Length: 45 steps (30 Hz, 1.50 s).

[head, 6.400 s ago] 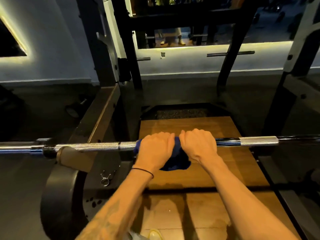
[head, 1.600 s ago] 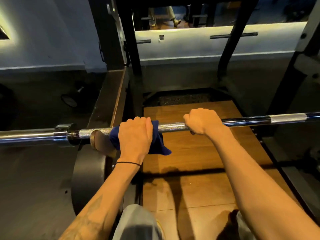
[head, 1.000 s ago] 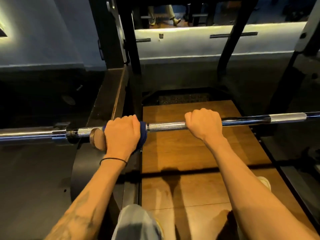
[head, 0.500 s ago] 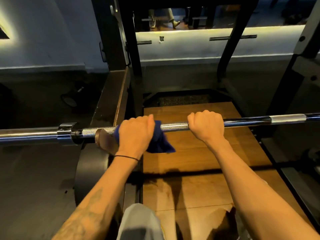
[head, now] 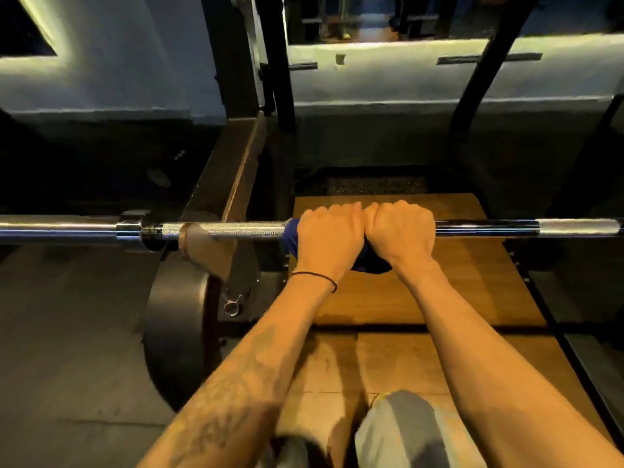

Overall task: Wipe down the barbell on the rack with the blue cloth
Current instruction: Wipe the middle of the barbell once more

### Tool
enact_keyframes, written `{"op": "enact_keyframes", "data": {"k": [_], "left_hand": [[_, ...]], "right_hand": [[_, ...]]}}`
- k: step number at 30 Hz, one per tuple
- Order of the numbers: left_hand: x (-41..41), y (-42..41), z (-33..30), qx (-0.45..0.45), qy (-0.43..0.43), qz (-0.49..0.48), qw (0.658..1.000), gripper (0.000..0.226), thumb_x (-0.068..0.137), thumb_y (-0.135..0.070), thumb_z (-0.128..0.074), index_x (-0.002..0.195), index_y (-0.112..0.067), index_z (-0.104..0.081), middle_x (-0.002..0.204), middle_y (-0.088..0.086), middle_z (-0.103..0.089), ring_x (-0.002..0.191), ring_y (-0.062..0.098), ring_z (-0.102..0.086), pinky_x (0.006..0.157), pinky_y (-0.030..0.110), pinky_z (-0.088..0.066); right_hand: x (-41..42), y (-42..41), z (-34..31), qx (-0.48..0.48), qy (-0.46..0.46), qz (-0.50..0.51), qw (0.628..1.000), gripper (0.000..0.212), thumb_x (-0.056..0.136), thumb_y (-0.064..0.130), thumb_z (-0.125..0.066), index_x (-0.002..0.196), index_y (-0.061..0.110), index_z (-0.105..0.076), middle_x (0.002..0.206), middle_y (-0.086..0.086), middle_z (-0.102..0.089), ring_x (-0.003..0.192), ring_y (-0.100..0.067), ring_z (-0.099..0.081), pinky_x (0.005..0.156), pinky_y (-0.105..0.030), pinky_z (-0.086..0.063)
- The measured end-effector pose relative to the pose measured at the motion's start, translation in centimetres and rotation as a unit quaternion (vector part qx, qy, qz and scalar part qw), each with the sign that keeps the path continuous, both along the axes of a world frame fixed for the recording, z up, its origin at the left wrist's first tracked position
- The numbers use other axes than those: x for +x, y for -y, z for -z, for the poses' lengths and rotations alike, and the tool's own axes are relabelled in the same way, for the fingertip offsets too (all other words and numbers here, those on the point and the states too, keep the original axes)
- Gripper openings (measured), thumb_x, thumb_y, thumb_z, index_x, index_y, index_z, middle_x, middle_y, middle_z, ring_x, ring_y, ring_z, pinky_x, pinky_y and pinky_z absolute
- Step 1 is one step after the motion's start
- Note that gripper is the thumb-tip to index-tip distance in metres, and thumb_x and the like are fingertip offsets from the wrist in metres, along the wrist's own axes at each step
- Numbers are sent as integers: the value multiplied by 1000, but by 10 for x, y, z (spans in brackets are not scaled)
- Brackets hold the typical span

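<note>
Barbell (head: 236, 229) lies across the rack (head: 233, 170), blue cloth (head: 291, 235) wrapped round its middle under the clenched left hand (head: 329, 239); right hand (head: 401, 233) grips alongside, touching. Firm, even squeeze should carry each stroke along the knurling.

Bare barbell (head: 236, 229) leftward until the collar (head: 130, 229).

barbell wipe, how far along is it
Done: cannot tell from shine alone; the knurled stretch left of the hands lies bare. In hand: the left hand grips the cloth round the barbell mid-shaft, the right hand gripping right beside it. Left, probably: the right knurl and the left sleeve, neither touched now.
</note>
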<state>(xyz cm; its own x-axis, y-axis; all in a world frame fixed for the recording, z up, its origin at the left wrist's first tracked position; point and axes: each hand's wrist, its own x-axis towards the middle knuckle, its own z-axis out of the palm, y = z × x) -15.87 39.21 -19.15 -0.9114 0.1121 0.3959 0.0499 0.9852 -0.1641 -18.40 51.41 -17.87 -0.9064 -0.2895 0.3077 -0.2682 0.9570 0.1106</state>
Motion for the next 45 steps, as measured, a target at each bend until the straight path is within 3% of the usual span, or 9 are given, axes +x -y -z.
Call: {"op": "enact_keyframes", "data": {"k": [4, 13, 18, 23, 27, 32, 38, 41, 45], "left_hand": [[5, 45, 3, 68, -12, -21, 997, 52, 100, -44, -30, 68, -15, -60, 62, 9, -63, 58, 36, -61, 55, 38, -36], [22, 102, 11, 46, -38, -125, 990, 48, 101, -28, -31, 75, -8, -66, 67, 14, -66, 62, 38, -61, 59, 40, -34], [12, 19, -1, 140, -33, -29, 989, 43, 97, -43, -40, 72, -18, -64, 68, 6, -66, 62, 32, -62, 61, 38, -39], [15, 52, 4, 113, -34, 57, 991, 44, 99, -50, -38, 75, -20, -59, 70, 4, -63, 64, 30, -59, 60, 38, -33], [30, 125, 6, 100, -54, -10, 993, 48, 99, -51, -30, 72, -19, -55, 68, 5, -59, 64, 30, -56, 63, 38, -28], [24, 95, 0, 179, -39, -57, 981, 54, 98, -60, -32, 75, -19, -58, 73, 1, -59, 70, 26, -56, 69, 39, -36], [16, 50, 8, 131, -17, 84, 988, 20, 98, -36, -55, 92, -22, -68, 83, 0, -67, 73, 24, -65, 66, 38, -47], [38, 74, 0, 246, -79, 125, 958, 27, 98, -35, -45, 91, -22, -68, 76, -4, -66, 69, 18, -65, 63, 29, -47], [68, 107, -39, 395, -144, 105, 901, 31, 101, -37, -44, 97, -20, -70, 77, -1, -69, 65, 17, -61, 57, 30, -42]], "right_hand": [[0, 1, -1, 38, 5, -36, 999, 31, 102, 24, -38, 94, 15, -66, 88, -7, -70, 78, -32, -66, 57, -34, -34], [-6, -1, 17, -61, -88, -4, 994, 45, 89, 21, -34, 50, 9, -52, 45, -13, -53, 37, -31, -49, 49, -21, -11], [-2, 1, 16, -29, -88, -12, 996, 37, 90, 12, -61, 53, 7, -58, 47, -14, -57, 40, -35, -55, 45, -26, -30], [-9, -4, 19, 22, -74, -34, 996, 48, 90, 23, -23, 72, 6, -64, 57, -16, -62, 47, -38, -58, 48, -28, -24], [-7, -2, 24, 15, -87, -51, 995, 56, 94, 26, -14, 75, 5, -62, 59, -12, -58, 46, -26, -39, 50, -25, -12], [-2, 8, 20, 16, -123, -30, 992, 37, 92, 10, -32, 69, -2, -60, 48, -15, -53, 36, -31, -49, 46, -27, -27], [2, 9, 16, 58, -84, 12, 995, 14, 78, -3, -70, 69, -1, -59, 48, -16, -55, 38, -35, -53, 46, -31, -30], [2, 6, 18, 65, -96, -1, 993, 15, 71, -4, -69, 68, 0, -54, 47, -17, -52, 36, -33, -51, 47, -30, -28], [0, 3, 22, 60, -97, -8, 993, 16, 83, -1, -63, 71, 1, -52, 49, -15, -52, 39, -31, -51, 44, -32, -37]]}}
